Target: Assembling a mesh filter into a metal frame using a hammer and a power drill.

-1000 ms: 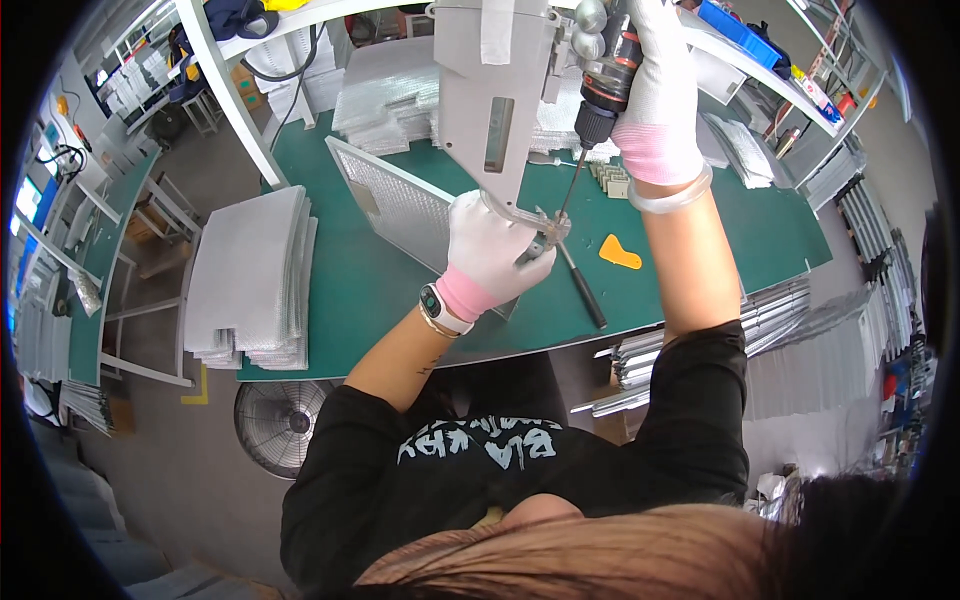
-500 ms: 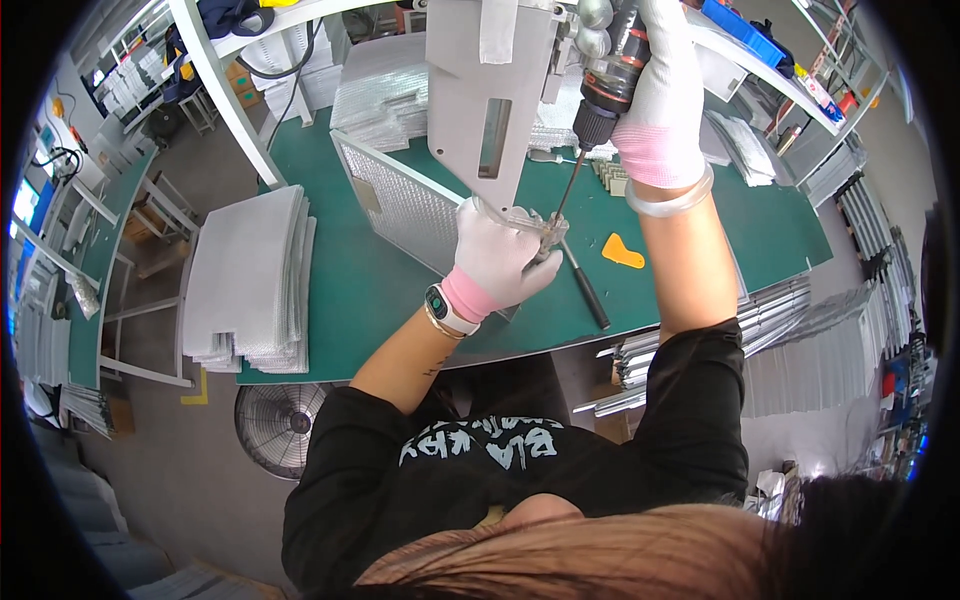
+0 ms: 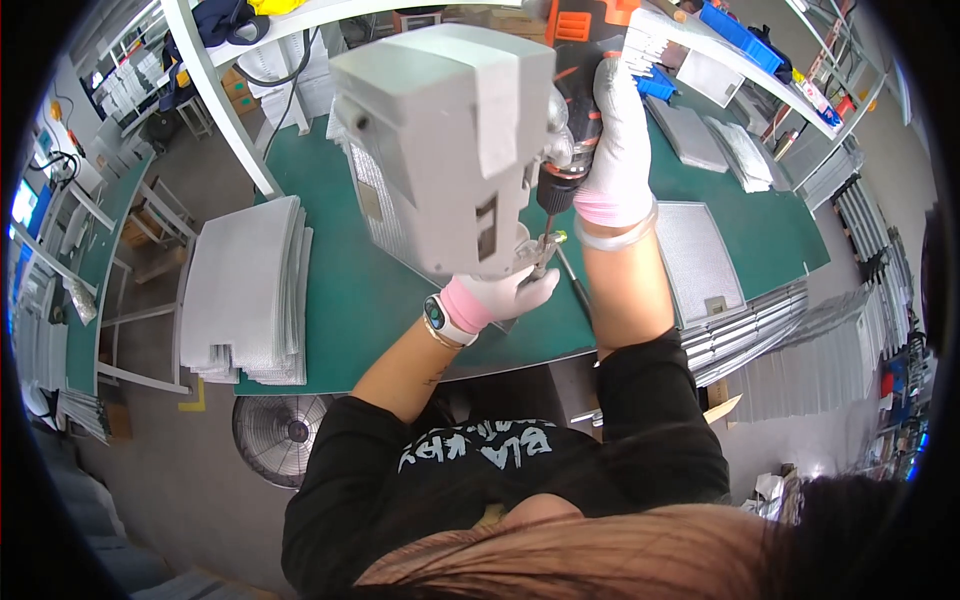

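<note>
A grey box-like housing (image 3: pixel 420 150) with a slot in its face stands upright in front of me. At its lower end my left hand (image 3: pixel 505 296), in a white glove with a pink cuff, grips a small metal bracket (image 3: pixel 543 256); the housing hides part of the hand. My right hand (image 3: pixel 620 140), gloved the same way, is closed round a black and orange power drill (image 3: pixel 572 140). The drill points down, and its long thin bit reaches toward the bracket; whether it touches a screw I cannot tell. A bright greenish spot shows beside the bracket.
On the green table (image 3: pixel 330 300) lie a stack of bubble-wrapped sheets (image 3: pixel 245 280) at the left and a mesh panel (image 3: pixel 700 260) at the right. A black-handled tool (image 3: pixel 577 285) lies behind my hands. A shelf (image 3: pixel 350 8) spans the back; a fan (image 3: pixel 280 435) stands below.
The housing has tilted so that its broad upper end shows, further left. My right hand and the drill have shifted left with it. My right arm now covers the yellow scraper and uncovers the mesh panel.
</note>
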Tool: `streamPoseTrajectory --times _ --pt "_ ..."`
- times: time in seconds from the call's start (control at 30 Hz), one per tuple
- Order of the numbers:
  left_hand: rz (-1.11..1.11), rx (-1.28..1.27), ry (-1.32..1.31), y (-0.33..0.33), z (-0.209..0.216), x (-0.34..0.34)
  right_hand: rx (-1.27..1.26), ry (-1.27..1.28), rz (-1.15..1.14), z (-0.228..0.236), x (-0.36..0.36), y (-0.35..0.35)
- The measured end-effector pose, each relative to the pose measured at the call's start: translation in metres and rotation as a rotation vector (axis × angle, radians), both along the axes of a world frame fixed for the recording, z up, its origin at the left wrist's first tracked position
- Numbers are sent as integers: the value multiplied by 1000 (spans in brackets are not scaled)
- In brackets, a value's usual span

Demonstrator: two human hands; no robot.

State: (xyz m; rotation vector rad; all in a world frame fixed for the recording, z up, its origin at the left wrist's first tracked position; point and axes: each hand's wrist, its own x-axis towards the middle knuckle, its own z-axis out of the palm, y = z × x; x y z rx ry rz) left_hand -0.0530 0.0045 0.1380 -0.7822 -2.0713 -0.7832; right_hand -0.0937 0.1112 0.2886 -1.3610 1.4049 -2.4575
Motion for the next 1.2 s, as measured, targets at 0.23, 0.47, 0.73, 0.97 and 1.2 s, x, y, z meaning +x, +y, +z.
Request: streamPoseTrajectory --times 0.23,0.47,0.73,0.97,1.2 --pt "76 82 3 3 -9 -1 -19 -171 284 -18 -10 -9" --pt "-454 814 -733 13 -65 -21 -75 -322 203 -30 -18 -9" --pt "-171 195 -202 6 -43 -17 -278 -304 414 -28 -13 -11" --pt "-8 86 -150 -12 -3 26 -206 -278 -164 1 -7 2" --pt "-265 -388 9 -98 -56 152 -373 -74 350 37 -4 1"
